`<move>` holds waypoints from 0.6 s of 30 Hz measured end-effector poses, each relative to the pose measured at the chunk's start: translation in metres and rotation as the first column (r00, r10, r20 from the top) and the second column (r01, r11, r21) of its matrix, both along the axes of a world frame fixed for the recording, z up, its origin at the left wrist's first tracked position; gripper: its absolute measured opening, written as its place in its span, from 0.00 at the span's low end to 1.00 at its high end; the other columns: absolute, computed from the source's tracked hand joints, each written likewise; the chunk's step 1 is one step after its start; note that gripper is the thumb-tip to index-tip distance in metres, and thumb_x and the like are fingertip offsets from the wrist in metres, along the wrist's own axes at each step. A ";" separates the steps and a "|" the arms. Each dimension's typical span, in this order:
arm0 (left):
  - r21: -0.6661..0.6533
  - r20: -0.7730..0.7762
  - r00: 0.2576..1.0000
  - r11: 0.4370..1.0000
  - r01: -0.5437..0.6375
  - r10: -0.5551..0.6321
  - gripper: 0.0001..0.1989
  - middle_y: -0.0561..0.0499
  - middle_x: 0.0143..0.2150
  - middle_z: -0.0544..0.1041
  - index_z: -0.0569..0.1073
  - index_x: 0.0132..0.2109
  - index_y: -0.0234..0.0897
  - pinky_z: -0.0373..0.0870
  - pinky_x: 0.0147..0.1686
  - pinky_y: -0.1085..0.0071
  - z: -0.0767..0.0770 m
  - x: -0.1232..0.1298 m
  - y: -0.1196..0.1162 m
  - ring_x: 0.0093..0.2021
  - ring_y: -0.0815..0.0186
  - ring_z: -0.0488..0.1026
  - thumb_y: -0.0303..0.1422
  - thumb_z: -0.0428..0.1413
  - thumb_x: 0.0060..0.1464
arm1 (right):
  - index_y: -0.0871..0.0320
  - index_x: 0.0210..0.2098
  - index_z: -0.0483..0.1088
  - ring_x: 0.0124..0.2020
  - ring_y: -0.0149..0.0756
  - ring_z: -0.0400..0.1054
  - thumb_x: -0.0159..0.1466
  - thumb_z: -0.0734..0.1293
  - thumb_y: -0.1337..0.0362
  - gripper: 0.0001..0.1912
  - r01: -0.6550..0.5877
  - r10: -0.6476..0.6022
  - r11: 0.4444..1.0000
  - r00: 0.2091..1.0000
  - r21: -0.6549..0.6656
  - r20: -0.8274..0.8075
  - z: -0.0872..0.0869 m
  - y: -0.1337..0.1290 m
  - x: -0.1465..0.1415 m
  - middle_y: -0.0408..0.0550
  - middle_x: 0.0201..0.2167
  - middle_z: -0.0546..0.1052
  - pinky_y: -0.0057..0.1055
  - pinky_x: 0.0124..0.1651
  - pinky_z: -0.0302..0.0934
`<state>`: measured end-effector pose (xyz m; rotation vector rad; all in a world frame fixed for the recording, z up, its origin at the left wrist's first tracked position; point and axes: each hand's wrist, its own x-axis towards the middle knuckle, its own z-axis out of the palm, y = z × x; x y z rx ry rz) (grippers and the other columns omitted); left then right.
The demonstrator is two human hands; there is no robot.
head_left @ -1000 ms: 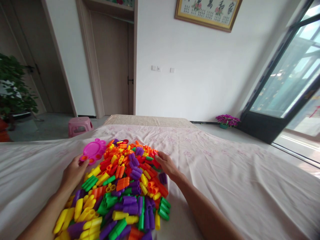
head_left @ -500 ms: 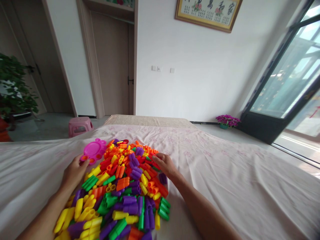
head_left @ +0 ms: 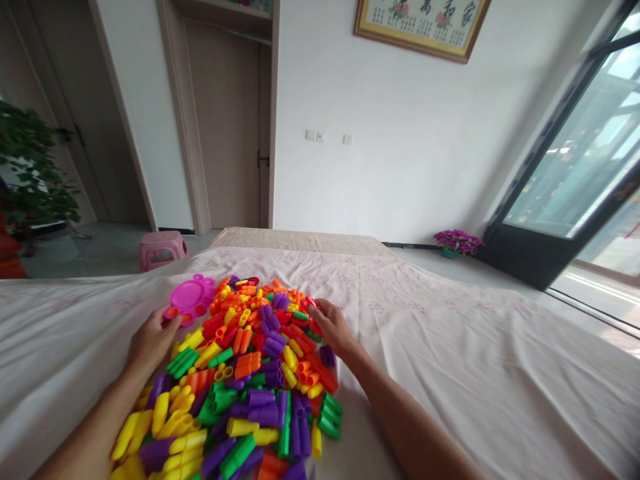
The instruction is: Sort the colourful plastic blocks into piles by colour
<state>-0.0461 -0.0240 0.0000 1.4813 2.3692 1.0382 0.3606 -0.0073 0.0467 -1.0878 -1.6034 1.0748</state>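
A large pile of plastic tube pieces (head_left: pixel 260 380) in yellow, green, purple, orange and red lies on a pale flowered cloth. At the pile's far left, my left hand (head_left: pixel 157 333) grips the lower edge of a pink paw-shaped plate (head_left: pixel 190 295), which has orange pieces in its near side. My right hand (head_left: pixel 331 327) is at the far right edge of the pile, its thumb and fingers pinched on a red piece (head_left: pixel 311 305).
The cloth (head_left: pixel 450 373) covers a wide surface. Beyond it stand a pink stool (head_left: pixel 163 250), a leafy plant (head_left: pixel 35 173) at the left, and purple flowers (head_left: pixel 457 241) by a glass door (head_left: pixel 565 167). A framed picture (head_left: pixel 423 23) hangs on the wall.
My right fingers have closed on a red piece and lifted it slightly at the pile's edge. My left hand still holds the pink plate. The view has shifted slightly.
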 end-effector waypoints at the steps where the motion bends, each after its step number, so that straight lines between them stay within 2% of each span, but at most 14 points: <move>1: -0.002 0.007 1.000 1.000 0.002 -0.002 0.31 0.40 0.52 0.78 0.67 0.62 0.32 0.69 0.48 0.66 0.000 0.000 0.000 0.51 0.55 0.75 0.47 0.47 0.60 | 0.58 0.33 0.67 0.23 0.27 0.53 0.62 0.63 0.40 0.25 -0.016 0.016 1.000 1.000 -0.007 0.019 0.001 0.000 0.000 0.38 0.22 0.61 0.24 0.24 0.47; 3: -0.011 0.025 1.000 1.000 0.003 -0.002 0.31 0.40 0.52 0.78 0.66 0.63 0.33 0.69 0.49 0.66 0.000 0.000 0.000 0.52 0.55 0.75 0.48 0.47 0.60 | 0.58 0.33 0.68 0.25 0.28 0.56 0.63 0.62 0.40 0.25 -0.051 0.049 0.998 0.994 0.025 0.102 0.003 -0.001 0.000 0.39 0.22 0.64 0.24 0.26 0.51; 5: -0.015 0.030 1.000 1.000 0.001 0.000 0.31 0.39 0.53 0.77 0.66 0.63 0.33 0.69 0.50 0.65 0.000 -0.001 0.000 0.52 0.55 0.75 0.48 0.47 0.59 | 0.58 0.33 0.71 0.29 0.31 0.61 0.66 0.59 0.42 0.25 -0.068 0.038 0.990 0.974 0.127 0.222 0.006 -0.001 0.003 0.42 0.26 0.69 0.26 0.33 0.56; 7: -0.018 0.034 0.999 1.000 -0.002 0.002 0.32 0.38 0.53 0.77 0.66 0.63 0.33 0.68 0.51 0.64 -0.001 -0.001 0.000 0.53 0.54 0.74 0.48 0.47 0.59 | 0.57 0.35 0.73 0.35 0.34 0.65 0.69 0.55 0.45 0.26 -0.050 -0.029 0.968 0.950 0.245 0.310 0.007 0.000 0.008 0.46 0.32 0.73 0.29 0.41 0.59; 9: -0.020 0.038 0.999 1.000 -0.002 0.003 0.32 0.39 0.54 0.77 0.65 0.64 0.33 0.68 0.51 0.64 -0.002 -0.003 0.001 0.53 0.54 0.74 0.48 0.47 0.59 | 0.56 0.37 0.75 0.39 0.36 0.67 0.71 0.53 0.47 0.26 0.012 -0.119 0.950 0.938 0.312 0.326 0.006 0.003 0.015 0.49 0.37 0.75 0.31 0.46 0.59; 11: -0.022 0.042 0.999 1.000 -0.002 0.003 0.32 0.39 0.54 0.76 0.65 0.64 0.33 0.68 0.52 0.64 -0.004 -0.004 0.002 0.54 0.54 0.74 0.48 0.46 0.60 | 0.56 0.40 0.76 0.40 0.37 0.69 0.71 0.53 0.49 0.25 0.103 -0.202 0.943 0.933 0.317 0.299 0.002 0.009 0.022 0.50 0.39 0.77 0.32 0.47 0.60; 14: -0.024 0.048 0.999 1.000 -0.006 0.007 0.32 0.38 0.54 0.76 0.65 0.64 0.33 0.68 0.52 0.65 -0.005 -0.005 0.003 0.54 0.54 0.74 0.48 0.46 0.60 | 0.57 0.45 0.76 0.41 0.38 0.70 0.68 0.58 0.56 0.18 0.244 -0.321 0.927 0.909 0.284 0.267 -0.010 0.022 0.031 0.51 0.42 0.78 0.33 0.47 0.62; 16: -0.023 0.054 0.998 1.000 -0.009 0.010 0.32 0.39 0.54 0.76 0.65 0.63 0.33 0.68 0.51 0.65 -0.005 -0.005 0.003 0.53 0.55 0.74 0.48 0.47 0.59 | 0.56 0.48 0.75 0.43 0.37 0.71 0.65 0.60 0.62 0.17 0.288 -0.370 0.914 0.880 0.284 0.297 -0.017 0.031 0.036 0.50 0.45 0.78 0.34 0.48 0.63; 18: -0.025 0.059 0.998 1.000 -0.010 0.012 0.31 0.39 0.54 0.76 0.65 0.63 0.34 0.68 0.51 0.65 -0.004 -0.003 0.002 0.53 0.54 0.74 0.48 0.47 0.59 | 0.56 0.49 0.75 0.44 0.37 0.71 0.63 0.61 0.65 0.18 0.278 -0.373 0.917 0.852 0.286 0.367 -0.022 0.038 0.039 0.50 0.47 0.78 0.34 0.50 0.63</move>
